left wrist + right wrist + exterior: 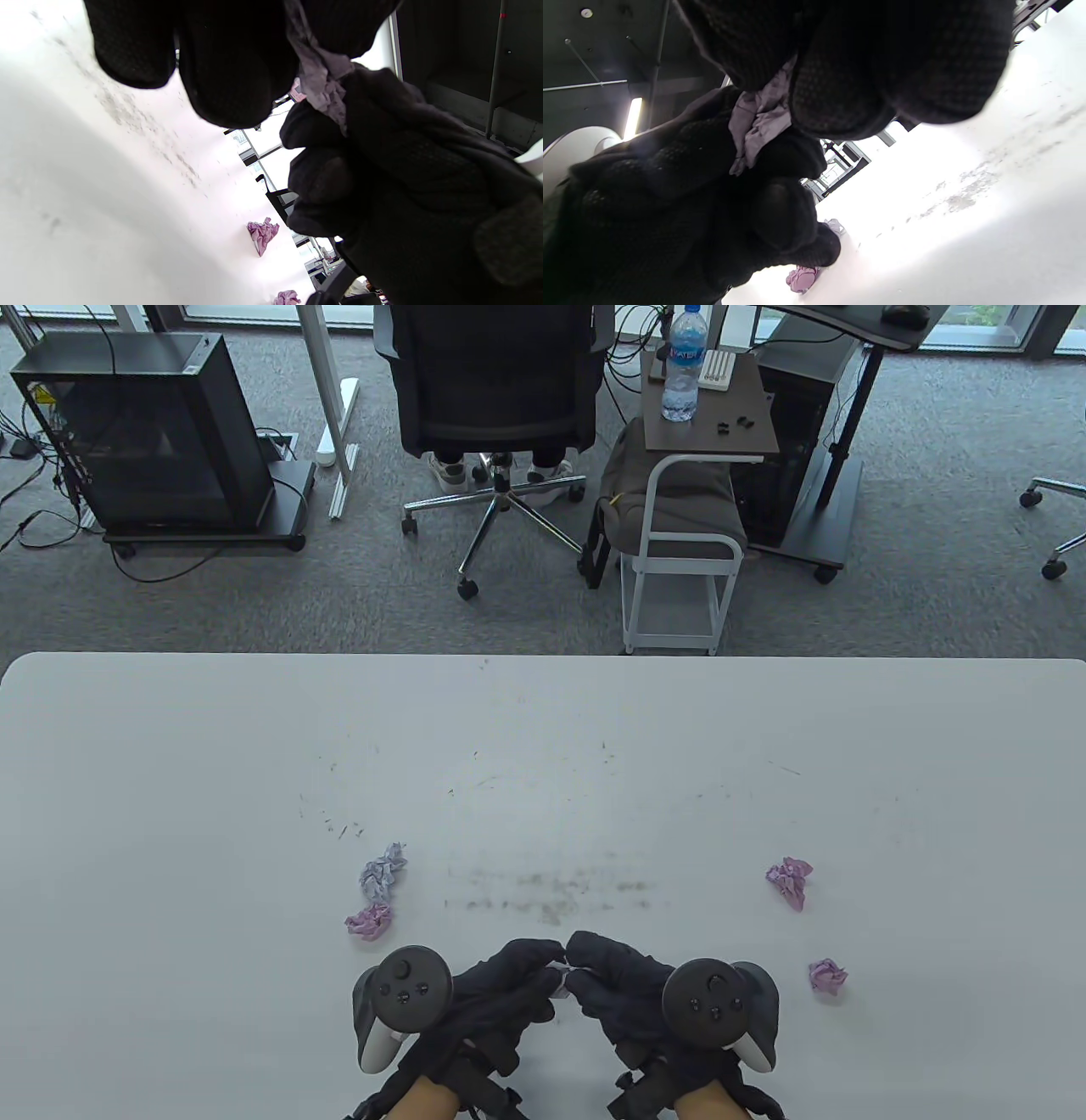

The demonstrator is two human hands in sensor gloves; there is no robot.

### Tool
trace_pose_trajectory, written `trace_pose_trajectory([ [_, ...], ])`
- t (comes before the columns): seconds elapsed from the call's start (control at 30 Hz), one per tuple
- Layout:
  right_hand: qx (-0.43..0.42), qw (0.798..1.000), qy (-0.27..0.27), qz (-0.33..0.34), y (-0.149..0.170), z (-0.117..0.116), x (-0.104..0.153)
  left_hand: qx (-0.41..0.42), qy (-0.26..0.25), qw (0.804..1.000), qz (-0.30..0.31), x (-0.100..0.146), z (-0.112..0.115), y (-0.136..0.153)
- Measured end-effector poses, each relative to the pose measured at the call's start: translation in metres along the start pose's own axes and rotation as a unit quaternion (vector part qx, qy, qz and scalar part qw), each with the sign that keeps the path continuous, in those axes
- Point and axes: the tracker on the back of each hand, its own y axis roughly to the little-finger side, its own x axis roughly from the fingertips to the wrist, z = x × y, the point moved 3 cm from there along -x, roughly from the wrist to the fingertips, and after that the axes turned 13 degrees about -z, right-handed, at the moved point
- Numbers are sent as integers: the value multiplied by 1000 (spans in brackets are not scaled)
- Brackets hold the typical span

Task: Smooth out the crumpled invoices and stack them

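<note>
- The white table (170, 780) spanned the lower frame, with scuff marks at centre.
- The left hand (501, 984) and right hand (615, 984) met at 6 o'clock, fingertips touching.
- Both hands pinched one crumpled pink invoice (324, 84) between curled fingers.
- Two crumpled invoices (377, 891) lay at 10 o'clock from the hands, just beside each other.
- One pink ball (791, 881) lay at 2 o'clock; a smaller ball (827, 976) at 3 o'clock.

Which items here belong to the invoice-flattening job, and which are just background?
Job: held invoice pinched between left hand and right hand; four crumpled balls.
Background: water bottle, office chair, side table.
</note>
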Motion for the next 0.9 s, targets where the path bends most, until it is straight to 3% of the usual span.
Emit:
trace_pose_trajectory([
  [0.3, 8, 1000, -10, 4, 6, 9, 2, 167, 12, 986, -9, 5, -11, 10],
  [0.4, 0, 999, -34, -3, 6, 7, -1, 157, -1, 988, -4, 4, -16, 8],
  [0.5, 50, 993, -103, 0, 6, 1, -1, 102, -24, 994, 8, 4, -18, 2],
  [0.57, 55, 993, -105, 5, 7, 2, 0, 86, -20, 996, 18, 5, -16, -2],
  [0.63, 6, 996, -86, 11, 8, 4, -1, 98, 5, 995, 26, 5, -12, -4],
  [0.73, -48, 994, -100, 10, 10, 1, -4, 110, 45, 992, 42, 3, -5, -7],
  [0.9, -18, 993, -113, 39, 2, -5, -3, 205, 113, 971, 42, 3, 3, -6],
])
